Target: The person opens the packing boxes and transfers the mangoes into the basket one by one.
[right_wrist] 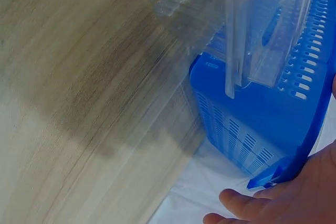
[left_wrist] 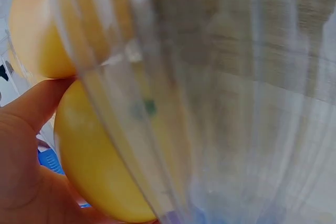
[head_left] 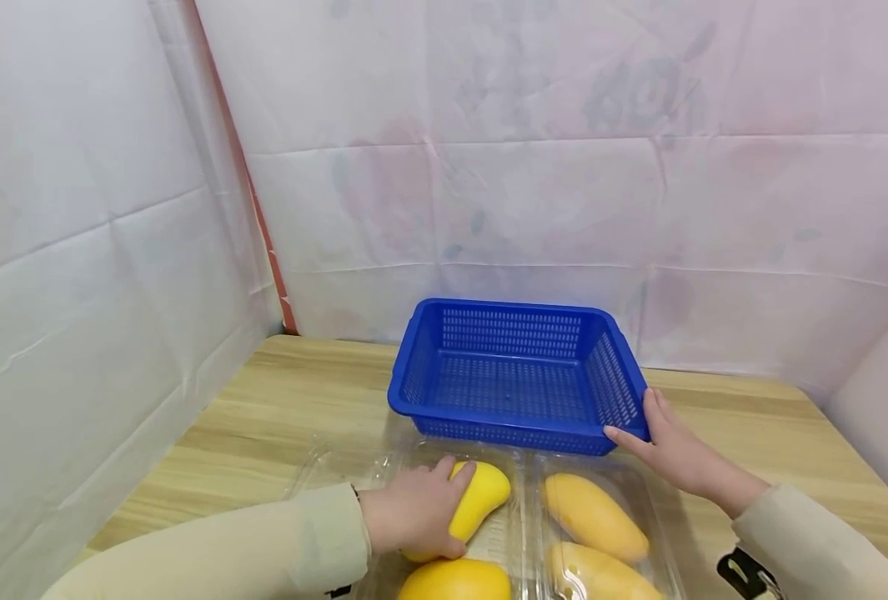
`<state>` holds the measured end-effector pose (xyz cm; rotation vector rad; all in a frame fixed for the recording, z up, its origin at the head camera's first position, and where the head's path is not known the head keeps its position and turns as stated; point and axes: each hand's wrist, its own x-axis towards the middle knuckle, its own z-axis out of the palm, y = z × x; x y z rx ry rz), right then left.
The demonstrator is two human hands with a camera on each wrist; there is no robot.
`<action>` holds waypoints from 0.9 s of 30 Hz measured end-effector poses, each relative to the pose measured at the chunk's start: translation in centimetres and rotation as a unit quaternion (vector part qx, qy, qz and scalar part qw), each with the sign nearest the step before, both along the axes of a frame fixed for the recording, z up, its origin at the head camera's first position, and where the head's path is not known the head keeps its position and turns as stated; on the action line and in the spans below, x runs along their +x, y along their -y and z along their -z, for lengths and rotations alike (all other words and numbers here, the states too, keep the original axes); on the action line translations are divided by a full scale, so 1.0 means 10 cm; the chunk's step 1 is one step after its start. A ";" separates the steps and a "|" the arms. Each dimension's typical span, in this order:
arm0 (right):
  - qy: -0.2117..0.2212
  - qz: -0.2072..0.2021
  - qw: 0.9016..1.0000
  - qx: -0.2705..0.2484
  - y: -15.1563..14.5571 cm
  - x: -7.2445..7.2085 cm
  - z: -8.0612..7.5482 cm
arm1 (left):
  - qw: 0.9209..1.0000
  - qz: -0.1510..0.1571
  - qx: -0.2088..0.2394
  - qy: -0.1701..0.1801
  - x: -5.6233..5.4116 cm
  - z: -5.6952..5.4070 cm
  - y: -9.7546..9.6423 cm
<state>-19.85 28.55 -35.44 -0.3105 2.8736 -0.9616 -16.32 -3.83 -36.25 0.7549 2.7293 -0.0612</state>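
My left hand (head_left: 419, 508) grips a yellow mango (head_left: 481, 497) that lies in a clear plastic clamshell box (head_left: 498, 540). In the left wrist view, thumb and fingers wrap this mango (left_wrist: 97, 156), and a second one (left_wrist: 42, 24) lies against it. The head view has that second mango (head_left: 456, 581) nearer me. My right hand (head_left: 676, 454) rests at the near right corner of a blue plastic basket (head_left: 507, 425), thumb on the rim and fingers along the outer side. Those fingers look straight in the right wrist view. Inside, the basket is empty.
Right of the left hand's mangoes, two paler mangoes (head_left: 597, 515) lie in the other clear compartment (head_left: 664, 554), close in front of the basket. The wooden table (head_left: 263, 433) is backed by a pale sheet (head_left: 549, 208), with another sheet (head_left: 91, 250) on the left.
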 end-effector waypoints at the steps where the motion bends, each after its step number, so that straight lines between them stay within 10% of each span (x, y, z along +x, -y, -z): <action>1: 0.001 0.000 1.000 0.000 0.01 -0.01 -0.01 | 1.000 0.000 -0.001 0.001 -0.01 -0.01 0.00; 13: 0.032 -0.021 0.999 0.013 0.00 -0.08 -0.12 | 1.000 -0.005 0.022 0.022 -0.08 -0.02 0.00; 27: 0.065 -0.054 0.996 0.029 0.03 -0.08 -0.27 | 0.999 0.027 0.026 -0.031 -0.07 -0.20 0.07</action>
